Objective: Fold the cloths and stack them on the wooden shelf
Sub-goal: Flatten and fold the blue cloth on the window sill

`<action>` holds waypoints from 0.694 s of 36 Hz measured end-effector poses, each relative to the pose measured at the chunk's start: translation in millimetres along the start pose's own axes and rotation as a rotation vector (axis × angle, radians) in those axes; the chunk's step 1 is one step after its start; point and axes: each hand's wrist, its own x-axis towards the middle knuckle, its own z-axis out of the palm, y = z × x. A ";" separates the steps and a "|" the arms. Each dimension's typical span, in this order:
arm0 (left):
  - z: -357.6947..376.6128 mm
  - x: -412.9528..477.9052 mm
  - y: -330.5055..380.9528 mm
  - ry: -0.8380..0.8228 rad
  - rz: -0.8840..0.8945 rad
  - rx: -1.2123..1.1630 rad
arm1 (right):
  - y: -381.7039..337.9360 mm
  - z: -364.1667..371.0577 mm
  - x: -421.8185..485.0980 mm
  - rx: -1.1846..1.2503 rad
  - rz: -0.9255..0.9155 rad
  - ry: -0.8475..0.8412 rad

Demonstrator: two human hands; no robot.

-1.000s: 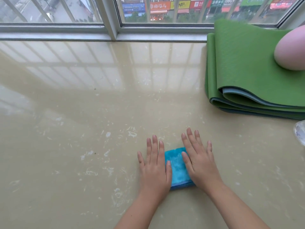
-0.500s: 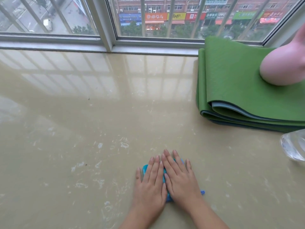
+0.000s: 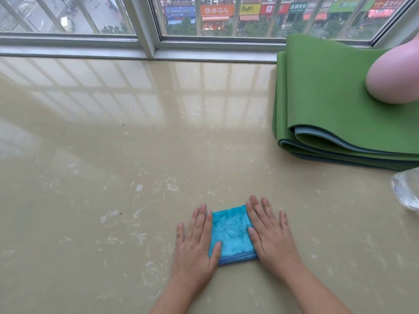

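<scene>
– On the glossy beige surface (image 3: 113,155), low centre of the head view: what do you log?

– Blue cloth (image 3: 231,234), folded to a small square pad, lying flat. Stitched hem along its near edge.

– Hands?

– Both on it, one per side. Left hand (image 3: 195,245) is palm down over the cloth's left edge, fingers straight and slightly spread, thumb lying across the near left corner. Right hand (image 3: 272,239) is palm down over the right edge, fingers straight and somewhat fanned, thumb resting on the pile. Neither curls round anything; both press flat. The cloth's middle shows between them.

– Surroundings?

– Green mat (image 3: 328,98), folded in loose layers, far right, well apart from the cloth; grey-blue underside shows at the folds. Pink rounded object (image 3: 394,78) rests on top of it, cut by the frame edge; cannot tell what it is. Clear glossy object (image 3: 408,191) at the right edge, just beside the mat's near side, mostly out of frame. Window frame (image 3: 147,26) runs along the far side, bars and street shopfronts beyond the glass. Pale scuffs mark the surface around the cloth.
</scene>
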 end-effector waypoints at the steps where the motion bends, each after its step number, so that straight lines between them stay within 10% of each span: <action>1: 0.2 -1.7 -1.8 0.009 -0.008 -0.014 | -1.0 -1.6 -0.1 0.017 0.006 -0.027; 10: -13.4 0.6 22.2 0.402 -0.206 -0.303 | -26.8 -24.4 -4.5 0.151 0.003 0.174; 25: 22.2 6.1 34.9 0.109 0.020 0.068 | -30.0 13.8 2.5 -0.025 -0.100 0.142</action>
